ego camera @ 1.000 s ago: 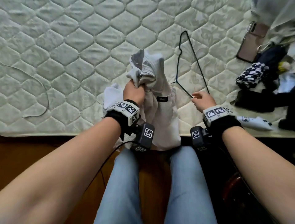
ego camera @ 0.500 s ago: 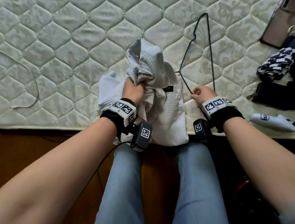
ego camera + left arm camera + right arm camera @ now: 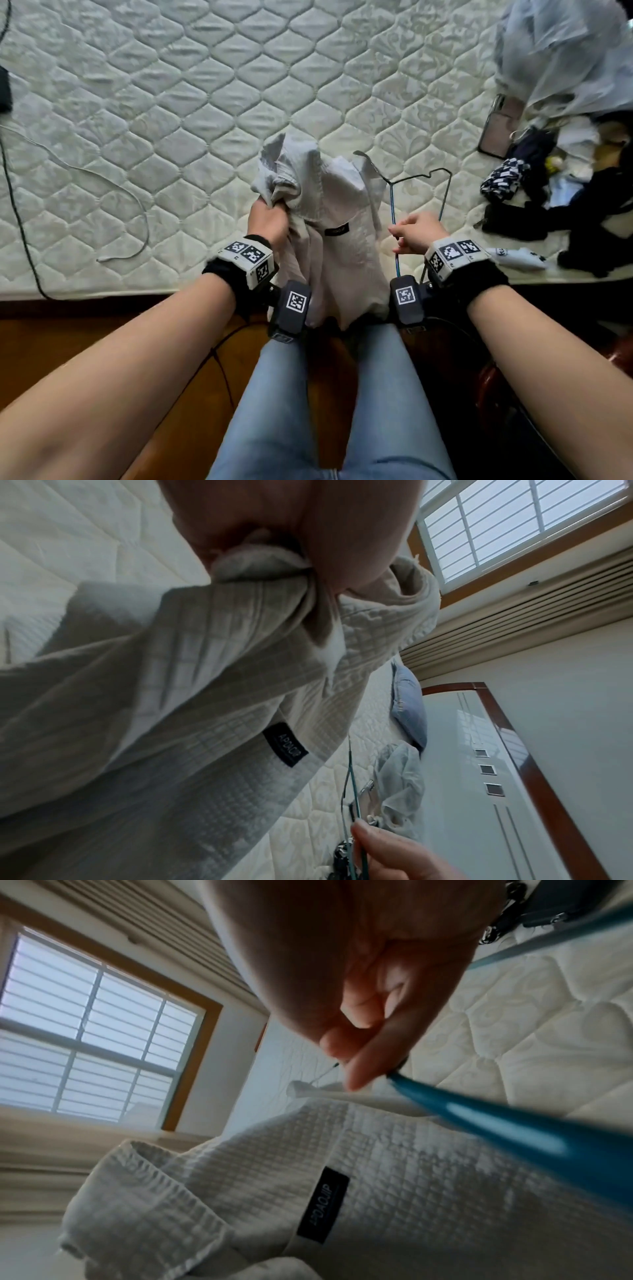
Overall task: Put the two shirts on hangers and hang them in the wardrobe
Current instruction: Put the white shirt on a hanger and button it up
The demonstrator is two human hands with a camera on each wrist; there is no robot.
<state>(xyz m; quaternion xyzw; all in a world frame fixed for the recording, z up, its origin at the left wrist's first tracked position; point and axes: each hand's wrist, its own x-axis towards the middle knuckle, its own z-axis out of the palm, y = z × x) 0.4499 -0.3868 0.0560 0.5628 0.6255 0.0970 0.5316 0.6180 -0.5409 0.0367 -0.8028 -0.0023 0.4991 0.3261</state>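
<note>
A pale waffle-weave shirt (image 3: 337, 246) with a small black label hangs over the mattress edge (image 3: 137, 284) in the head view. My left hand (image 3: 269, 219) grips a bunch of its fabric near the collar; the left wrist view shows the cloth (image 3: 205, 696) squeezed in the fist (image 3: 301, 534). My right hand (image 3: 416, 231) holds a thin blue wire hanger (image 3: 419, 178) just right of the shirt, its hook end reaching the shirt's shoulder. In the right wrist view the fingers (image 3: 369, 1047) pinch the blue wire (image 3: 479, 1123) above the shirt (image 3: 377, 1177). A light blue garment (image 3: 565, 58) lies bunched at the far right.
A phone (image 3: 498, 125) and a heap of dark clothes and small items (image 3: 565, 192) crowd the mattress's right side. A thin white cable (image 3: 113, 185) curls on the left. My legs in jeans (image 3: 335, 404) stand below, over the wooden bed frame. A white wardrobe door (image 3: 479, 777) shows beyond the bed.
My right hand has swung the hanger from pointing up the mattress to lying across, its hook now against the shirt's shoulder. The left hand keeps its grip on the shirt.
</note>
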